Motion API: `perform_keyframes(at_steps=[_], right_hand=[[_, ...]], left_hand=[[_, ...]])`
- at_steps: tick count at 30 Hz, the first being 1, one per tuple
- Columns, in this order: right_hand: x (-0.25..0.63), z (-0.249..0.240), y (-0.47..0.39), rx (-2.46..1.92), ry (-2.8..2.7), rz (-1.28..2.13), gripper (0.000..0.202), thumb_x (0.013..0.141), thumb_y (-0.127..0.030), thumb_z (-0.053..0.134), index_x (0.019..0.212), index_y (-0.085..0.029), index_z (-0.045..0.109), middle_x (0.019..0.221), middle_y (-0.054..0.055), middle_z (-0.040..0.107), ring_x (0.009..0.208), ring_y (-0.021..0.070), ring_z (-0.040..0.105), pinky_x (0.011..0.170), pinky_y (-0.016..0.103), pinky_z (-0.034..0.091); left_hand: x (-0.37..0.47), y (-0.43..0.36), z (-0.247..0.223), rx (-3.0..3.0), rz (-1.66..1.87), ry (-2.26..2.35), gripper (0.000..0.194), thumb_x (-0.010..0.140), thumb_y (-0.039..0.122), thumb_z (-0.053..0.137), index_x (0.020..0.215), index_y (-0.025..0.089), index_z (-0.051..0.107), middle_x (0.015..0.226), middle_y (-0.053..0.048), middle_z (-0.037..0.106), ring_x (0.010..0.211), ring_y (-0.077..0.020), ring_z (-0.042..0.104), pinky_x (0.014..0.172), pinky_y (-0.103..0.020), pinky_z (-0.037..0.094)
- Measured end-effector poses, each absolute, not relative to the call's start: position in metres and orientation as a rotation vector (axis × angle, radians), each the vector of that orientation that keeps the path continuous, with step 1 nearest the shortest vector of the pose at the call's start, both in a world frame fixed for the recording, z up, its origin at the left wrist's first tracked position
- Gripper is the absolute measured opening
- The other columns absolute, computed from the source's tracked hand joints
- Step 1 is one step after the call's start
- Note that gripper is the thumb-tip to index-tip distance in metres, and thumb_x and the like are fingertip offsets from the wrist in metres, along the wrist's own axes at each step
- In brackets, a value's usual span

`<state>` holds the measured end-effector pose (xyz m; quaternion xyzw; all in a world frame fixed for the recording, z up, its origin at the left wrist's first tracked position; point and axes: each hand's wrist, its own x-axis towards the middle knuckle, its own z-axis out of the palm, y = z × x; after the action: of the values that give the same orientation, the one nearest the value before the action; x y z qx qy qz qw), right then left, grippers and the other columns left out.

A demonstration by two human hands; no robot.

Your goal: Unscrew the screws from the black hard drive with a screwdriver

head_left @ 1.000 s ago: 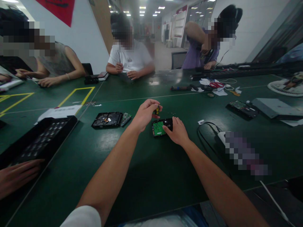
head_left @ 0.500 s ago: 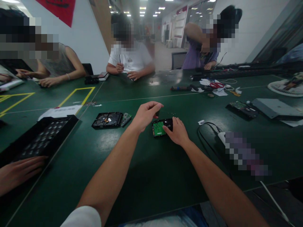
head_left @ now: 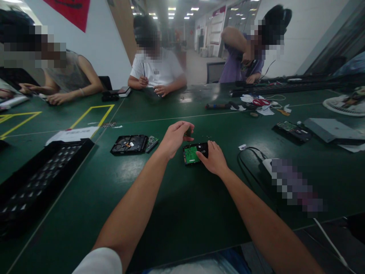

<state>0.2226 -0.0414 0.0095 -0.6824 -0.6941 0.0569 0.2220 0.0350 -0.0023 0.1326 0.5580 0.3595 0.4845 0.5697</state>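
Note:
A hard drive (head_left: 190, 155) lies on the green table with its green circuit board facing up. My right hand (head_left: 215, 159) grips its right end, thumb on the upper face and fingers over the far edge. Above the drive's left end, my left hand (head_left: 177, 137) is raised with its fingers curled together in a pinch. Something small and dark seems to be between those fingers, but I cannot make out what. Several tiny bits (head_left: 207, 137), perhaps screws, are scattered just beyond the drive.
To the left sit another drive (head_left: 129, 145), a loose circuit board (head_left: 152, 144) and a long black tray (head_left: 42, 179). On the right are a cable (head_left: 242, 163), a further drive (head_left: 292, 131) and a grey box (head_left: 335, 131). Several people work across the table.
Another person's hand at the lower left has gone from the black tray. My left hand's fingers have shifted slightly; my right hand keeps its place on the hard drive.

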Motion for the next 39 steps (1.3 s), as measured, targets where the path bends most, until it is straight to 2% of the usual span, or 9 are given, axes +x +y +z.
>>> perform_keyframes(at_steps=[3, 8, 13, 18, 28, 34, 39], right_hand=[[0.2229, 0.0091, -0.0407, -1.888, -1.926, 0.160, 0.090, 0.098, -0.068, 0.043, 0.155, 0.002, 0.039, 0.157, 0.027, 0.047, 0.151, 0.0383, 0.039, 0.125, 0.051, 0.027], [0.2236, 0.0072, -0.0399, -1.885, -1.918, 0.172, 0.090, 0.098, -0.069, 0.044, 0.156, 0.000, 0.038, 0.157, 0.026, 0.047, 0.151, 0.0379, 0.038, 0.126, 0.051, 0.026], [0.2238, 0.0052, -0.0393, -1.878, -1.925, 0.148, 0.090, 0.099, -0.068, 0.043, 0.155, 0.003, 0.039, 0.157, 0.028, 0.046, 0.151, 0.0385, 0.038, 0.126, 0.050, 0.026], [0.2239, 0.0054, -0.0392, -1.880, -1.913, 0.178, 0.089, 0.098, -0.068, 0.044, 0.157, -0.002, 0.038, 0.158, 0.025, 0.046, 0.152, 0.0379, 0.037, 0.126, 0.052, 0.026], [0.2247, 0.0043, -0.0396, -1.876, -1.922, 0.163, 0.091, 0.098, -0.069, 0.043, 0.156, 0.001, 0.038, 0.157, 0.027, 0.046, 0.152, 0.0380, 0.038, 0.126, 0.051, 0.026], [0.2245, 0.0052, -0.0393, -1.879, -1.919, 0.152, 0.090, 0.098, -0.068, 0.044, 0.154, 0.001, 0.040, 0.157, 0.027, 0.046, 0.150, 0.0385, 0.039, 0.125, 0.051, 0.027], [0.2245, 0.0050, -0.0395, -1.869, -1.917, 0.144, 0.089, 0.098, -0.068, 0.045, 0.154, 0.001, 0.041, 0.157, 0.027, 0.046, 0.150, 0.0383, 0.039, 0.125, 0.051, 0.027]], left_hand=[[0.0333, 0.0000, 0.1294, 1.428, 1.118, 0.888, 0.024, 0.091, 0.040, 0.068, 0.089, 0.017, 0.072, 0.092, -0.006, 0.066, 0.084, -0.0156, 0.061, 0.067, -0.025, 0.055], [0.0303, 0.0018, 0.1257, 1.556, 1.085, 0.932, 0.027, 0.090, 0.044, 0.070, 0.097, 0.019, 0.077, 0.093, -0.005, 0.070, 0.083, -0.0157, 0.062, 0.064, -0.024, 0.052], [0.0327, -0.0021, 0.1292, 1.480, 1.086, 0.918, 0.022, 0.092, 0.037, 0.069, 0.103, 0.017, 0.069, 0.094, -0.007, 0.070, 0.084, -0.0168, 0.065, 0.057, -0.022, 0.051], [0.0359, -0.0052, 0.1323, 1.332, 1.105, 0.902, 0.012, 0.092, 0.027, 0.067, 0.097, 0.017, 0.060, 0.102, -0.010, 0.070, 0.093, -0.0192, 0.069, 0.061, -0.025, 0.057], [0.0321, -0.0006, 0.1294, 1.462, 1.119, 0.934, 0.020, 0.091, 0.033, 0.064, 0.095, 0.017, 0.076, 0.102, -0.009, 0.069, 0.094, -0.0192, 0.063, 0.062, -0.024, 0.055], [0.0340, -0.0028, 0.1323, 1.326, 1.107, 0.861, 0.015, 0.090, 0.026, 0.062, 0.102, 0.018, 0.068, 0.096, -0.008, 0.069, 0.091, -0.0199, 0.065, 0.064, -0.027, 0.058], [0.0361, -0.0027, 0.1322, 1.285, 1.123, 0.788, 0.013, 0.094, 0.024, 0.055, 0.095, 0.017, 0.066, 0.095, -0.008, 0.067, 0.091, -0.0188, 0.065, 0.069, -0.029, 0.059]])
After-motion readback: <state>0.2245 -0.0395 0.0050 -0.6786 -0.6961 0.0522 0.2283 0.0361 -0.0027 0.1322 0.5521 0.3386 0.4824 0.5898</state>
